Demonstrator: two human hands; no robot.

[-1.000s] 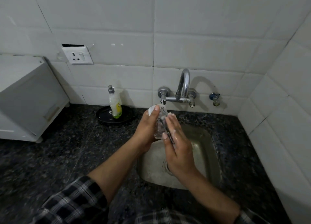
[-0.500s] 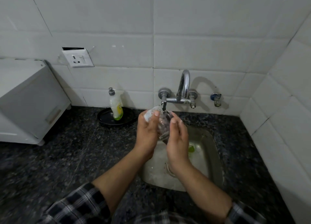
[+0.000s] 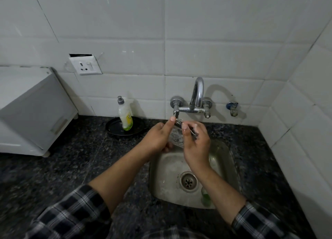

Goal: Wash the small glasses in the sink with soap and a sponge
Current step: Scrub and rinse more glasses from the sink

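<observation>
Both hands had drawn closer to the tap [image 3: 197,95] since the earlier frame, and the small glass [image 3: 175,137] between them had tipped over from near upright to a slant, its top close under the left handle of the tap. The left hand [image 3: 158,138] gripped the glass from the side away from the spout, its fingers [image 3: 167,149] curled under it and the thumb pointing up towards the tap. The right hand [image 3: 196,145], flecked with foam, pinched a dark pad [image 3: 193,133], probably the sponge, against the glass on the other side. Whether water ran from the tap could not be told. By the look of it the task was in mid-scrub: this one glass was soaped but not yet rinsed. Below the tap lay the steel sink [image 3: 161,185], with one drain [image 3: 187,180] and one green thing [image 3: 205,198] at its near edge, too blurred to name; a pale shape beside the right wrist might have been a second glass, so more washing may remain. Left of the tap stood one soap bottle [image 3: 125,116] on one black plate [image 3: 115,129] on the dark desk [image 3: 71,158], with one white cabinet [image 3: 32,109] farther left and one wall socket [image 3: 85,65] above. Right of the tap sat one separate valve [image 3: 232,108].
</observation>
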